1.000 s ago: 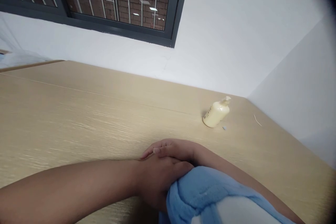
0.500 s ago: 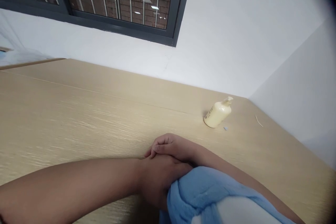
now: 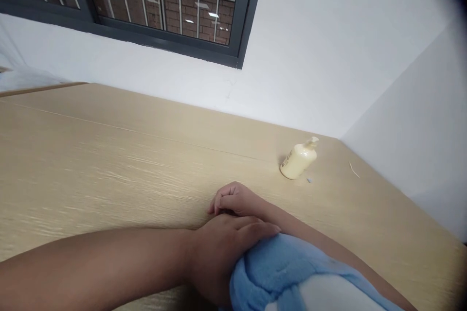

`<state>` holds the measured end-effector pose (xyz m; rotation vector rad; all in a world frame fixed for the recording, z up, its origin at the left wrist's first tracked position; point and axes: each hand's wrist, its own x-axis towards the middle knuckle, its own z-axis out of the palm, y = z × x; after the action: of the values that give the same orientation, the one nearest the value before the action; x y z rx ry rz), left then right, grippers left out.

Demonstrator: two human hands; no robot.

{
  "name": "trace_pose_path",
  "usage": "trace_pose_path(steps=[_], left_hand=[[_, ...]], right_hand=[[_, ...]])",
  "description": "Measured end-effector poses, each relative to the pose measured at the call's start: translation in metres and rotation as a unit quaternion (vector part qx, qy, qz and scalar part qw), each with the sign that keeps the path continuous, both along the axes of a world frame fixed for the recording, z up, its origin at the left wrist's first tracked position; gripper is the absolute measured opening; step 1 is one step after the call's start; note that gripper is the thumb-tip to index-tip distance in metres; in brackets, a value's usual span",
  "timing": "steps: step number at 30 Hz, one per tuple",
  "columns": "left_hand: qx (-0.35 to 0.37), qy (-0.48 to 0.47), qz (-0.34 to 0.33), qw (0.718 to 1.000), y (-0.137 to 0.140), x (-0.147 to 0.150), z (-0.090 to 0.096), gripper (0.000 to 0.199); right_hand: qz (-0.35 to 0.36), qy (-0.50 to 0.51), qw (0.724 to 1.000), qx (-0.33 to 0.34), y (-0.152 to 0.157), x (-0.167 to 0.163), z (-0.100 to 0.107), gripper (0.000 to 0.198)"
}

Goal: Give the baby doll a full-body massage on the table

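The left hand (image 3: pixel 219 257) lies back-up across the inner side of the right wrist area, its nearer fingers reaching onto the top edge of a blue-and-white plush cloth (image 3: pixel 277 265) that bulges up between the two forearms at the bottom of the view. Its palm is hidden, so I cannot tell whether its grip has closed on the cloth or merely rests against it. The right hand (image 3: pixel 235 199) sits just beyond, low over the wood-grain table (image 3: pixel 109 170), with its fingers curled inward (whether anything is inside that grip, I cannot tell).

A pale yellow pump bottle (image 3: pixel 298 161) stands on the table beyond the right forearm (image 3: pixel 310 238), apart from both hands, with dark lettering down its left side. Just beside its base lies a small grey-blue scrap (image 3: pixel 309 181); farther right, near the wall (image 3: pixel 310 43), is a thin cream strip (image 3: pixel 353 170). Above the table's far edge is a dark-framed window (image 3: pixel 204 5) with metal bars and brickwork behind.
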<state>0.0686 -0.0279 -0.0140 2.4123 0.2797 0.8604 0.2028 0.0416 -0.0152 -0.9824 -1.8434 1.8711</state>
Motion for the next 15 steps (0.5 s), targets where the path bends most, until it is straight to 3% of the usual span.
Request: trace_pose_path(steps=[3, 10, 15], left_hand=[[0.046, -0.02, -0.006, 0.999, -0.01, -0.004, 0.01, 0.089], [0.097, -0.056, 0.039, 0.993, -0.037, -0.01, 0.041, 0.044], [0.128, -0.041, 0.047, 0.99, -0.044, -0.011, 0.055, 0.036]], right_hand=[[0.017, -0.001, 1.0, 0.006, -0.001, 0.001, 0.002, 0.012], [0.058, -0.026, 0.996, 0.055, -0.007, 0.005, 0.011, 0.013], [0.049, -0.059, 0.993, 0.088, -0.006, 0.003, 0.007, 0.013]])
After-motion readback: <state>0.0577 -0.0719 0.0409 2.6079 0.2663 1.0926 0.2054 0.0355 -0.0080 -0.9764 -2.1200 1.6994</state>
